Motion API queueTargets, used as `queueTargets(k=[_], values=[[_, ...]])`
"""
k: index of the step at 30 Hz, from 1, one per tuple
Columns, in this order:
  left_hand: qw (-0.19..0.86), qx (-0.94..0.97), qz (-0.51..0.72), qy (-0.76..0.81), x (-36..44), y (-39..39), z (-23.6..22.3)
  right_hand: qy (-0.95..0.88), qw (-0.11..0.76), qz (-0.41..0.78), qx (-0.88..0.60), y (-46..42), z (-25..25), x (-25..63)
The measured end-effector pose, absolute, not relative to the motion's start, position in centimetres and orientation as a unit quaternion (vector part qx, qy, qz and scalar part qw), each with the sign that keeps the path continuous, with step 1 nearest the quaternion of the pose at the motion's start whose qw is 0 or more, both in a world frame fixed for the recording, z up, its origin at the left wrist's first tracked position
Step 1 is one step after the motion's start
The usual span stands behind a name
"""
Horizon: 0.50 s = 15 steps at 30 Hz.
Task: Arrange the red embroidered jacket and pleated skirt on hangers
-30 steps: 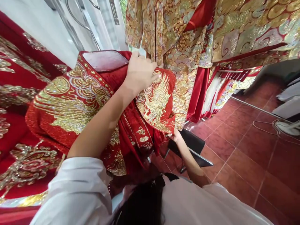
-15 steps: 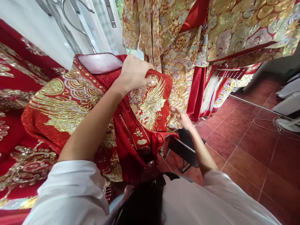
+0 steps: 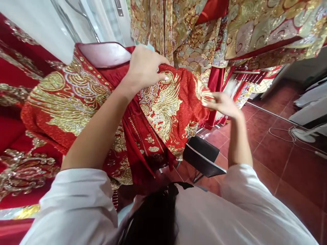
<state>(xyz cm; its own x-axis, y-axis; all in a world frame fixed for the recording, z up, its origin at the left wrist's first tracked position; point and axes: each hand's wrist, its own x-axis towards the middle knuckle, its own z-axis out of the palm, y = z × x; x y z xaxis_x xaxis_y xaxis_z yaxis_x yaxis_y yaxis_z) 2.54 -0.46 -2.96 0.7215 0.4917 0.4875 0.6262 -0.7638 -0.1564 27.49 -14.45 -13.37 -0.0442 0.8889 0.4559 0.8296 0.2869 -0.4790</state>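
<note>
A red jacket (image 3: 166, 105) with gold phoenix-like embroidery hangs in front of me. Its stiff collar has a pale lining. My left hand (image 3: 145, 66) is closed over the jacket's shoulder beside the collar, thumb in front and fingers mostly hidden behind the cloth. Out to the right, my right hand (image 3: 224, 103) pinches the sleeve (image 3: 196, 98) and holds it away from the body of the jacket. The sleeve's outer part is slightly blurred. Above the collar a metal hanger (image 3: 85, 17) shows in part.
Gold scale-patterned garments (image 3: 196, 47) hang behind the jacket. A red beaded garment (image 3: 22, 163) is close on the left. Below the sleeve stands a black chair (image 3: 204, 154) on red floor tiles (image 3: 265, 156). A cable (image 3: 281, 136) lies at the right, by a white base.
My right hand has moved right and up and taken hold of the sleeve, which is now drawn outward. My left hand keeps its grip on the shoulder. The view has shifted slightly.
</note>
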Motion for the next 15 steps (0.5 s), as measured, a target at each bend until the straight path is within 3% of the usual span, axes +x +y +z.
queueTargets(k=[3, 4, 9, 11, 13, 15], values=[[0.15, -0.913, -0.238, -0.294, 3.3, -0.2, -3.4, -0.627, 0.441, -0.053, -0.64, -18.5, -13.5, 27.0], [0.144, -0.914, -0.253, -0.282, 3.4, -0.1, -3.6, -0.62, 0.431, -0.053, -0.654, -18.5, -14.3, 26.8], [0.116, -0.878, -0.421, -0.197, -0.9, -0.5, -3.8, -0.66, 0.197, 0.032, -0.724, -14.8, -17.5, 25.9], [0.149, -0.819, -0.5, -0.24, -4.8, -0.6, -3.4, -0.675, 0.245, -0.025, -0.696, -14.4, -15.8, 25.2], [0.183, -0.757, -0.536, -0.327, -9.0, -0.5, -3.1, -0.683, 0.362, -0.11, -0.625, -14.2, -12.6, 23.9], [0.137, -0.744, -0.509, -0.411, -12.4, -0.2, -3.2, -0.729, 0.415, -0.138, -0.527, -13.1, -9.0, 21.8]])
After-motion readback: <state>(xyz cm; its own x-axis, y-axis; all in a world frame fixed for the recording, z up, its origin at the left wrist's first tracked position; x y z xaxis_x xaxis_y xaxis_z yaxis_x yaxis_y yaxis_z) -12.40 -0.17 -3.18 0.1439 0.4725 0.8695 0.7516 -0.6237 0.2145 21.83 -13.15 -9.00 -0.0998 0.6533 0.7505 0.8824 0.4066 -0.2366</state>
